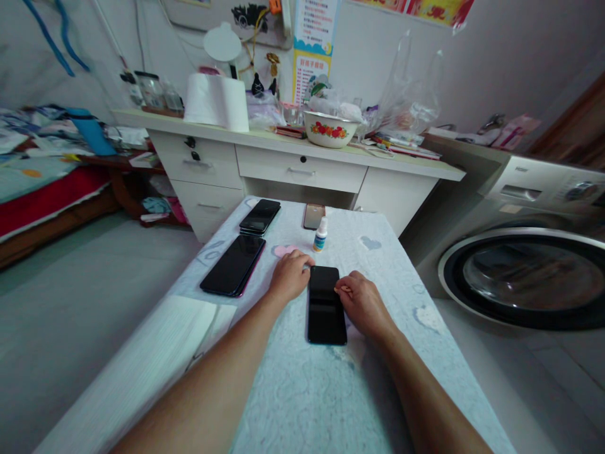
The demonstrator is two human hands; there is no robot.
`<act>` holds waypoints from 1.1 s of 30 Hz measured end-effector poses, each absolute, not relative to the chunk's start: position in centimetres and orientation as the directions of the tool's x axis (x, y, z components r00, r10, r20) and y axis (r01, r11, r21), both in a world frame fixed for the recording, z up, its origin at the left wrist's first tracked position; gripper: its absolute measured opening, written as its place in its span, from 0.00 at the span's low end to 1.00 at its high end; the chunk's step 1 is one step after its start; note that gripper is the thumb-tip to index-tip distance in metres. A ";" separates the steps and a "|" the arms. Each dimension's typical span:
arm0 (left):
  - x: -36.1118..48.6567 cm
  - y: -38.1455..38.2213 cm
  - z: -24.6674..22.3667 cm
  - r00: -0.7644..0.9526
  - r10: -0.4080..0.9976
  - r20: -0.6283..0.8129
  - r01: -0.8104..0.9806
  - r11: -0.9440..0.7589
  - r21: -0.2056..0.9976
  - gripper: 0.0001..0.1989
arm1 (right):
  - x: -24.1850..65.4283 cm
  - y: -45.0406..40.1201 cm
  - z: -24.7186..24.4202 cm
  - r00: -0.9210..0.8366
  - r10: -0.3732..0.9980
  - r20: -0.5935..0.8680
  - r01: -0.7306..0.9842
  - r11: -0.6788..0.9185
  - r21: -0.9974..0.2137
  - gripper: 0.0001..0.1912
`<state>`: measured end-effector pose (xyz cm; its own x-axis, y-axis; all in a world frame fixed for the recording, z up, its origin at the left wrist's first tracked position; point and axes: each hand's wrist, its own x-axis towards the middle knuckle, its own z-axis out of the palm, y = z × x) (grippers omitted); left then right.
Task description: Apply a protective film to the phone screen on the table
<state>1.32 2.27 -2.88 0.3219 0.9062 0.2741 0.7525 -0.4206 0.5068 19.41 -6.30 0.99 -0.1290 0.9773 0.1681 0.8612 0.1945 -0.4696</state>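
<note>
A black smartphone (pixel 326 321) lies screen up on the cloth-covered table in front of me. My left hand (pixel 290 276) rests at its upper left edge, fingers curled and gripping that corner. Over the phone's right side, my right hand (pixel 363 301) is closed in a pinch; whatever sits between those fingertips is too small to make out. Just beyond the phone stands a small white spray bottle (pixel 320 236) with a blue and yellow label. Farther back is another phone or phone case (pixel 314 216) with a brownish surface.
On the table's left lie a stack of dark phones (pixel 259 216) and a larger pair of stacked phones (pixel 232 265). White folded paper or cloth (pixel 161 340) lies along the left edge. A white desk (pixel 302 170) stands behind, a washing machine (pixel 520 252) to the right.
</note>
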 end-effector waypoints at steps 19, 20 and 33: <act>1.3 2.3 -3.1 0.322 0.905 0.279 0.751 -0.423 0.506 0.13 | 19.1 -6.6 1.2 -0.250 0.953 0.174 0.810 0.304 -0.502 0.07; 1.3 2.3 -3.0 0.323 0.904 0.279 0.751 -0.424 0.506 0.13 | 19.1 -6.6 1.2 -0.249 0.953 0.174 0.809 0.303 -0.503 0.07; 1.3 2.2 -2.9 0.319 0.907 0.273 0.756 -0.418 0.504 0.14 | 19.2 -6.5 1.4 -0.193 0.967 0.168 0.834 0.251 -0.491 0.07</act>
<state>1.29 2.19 -2.86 0.3193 0.9074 0.2733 0.7559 -0.4178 0.5041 19.19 -6.50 1.44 -0.1927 0.9669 0.1676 0.8340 0.2513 -0.4912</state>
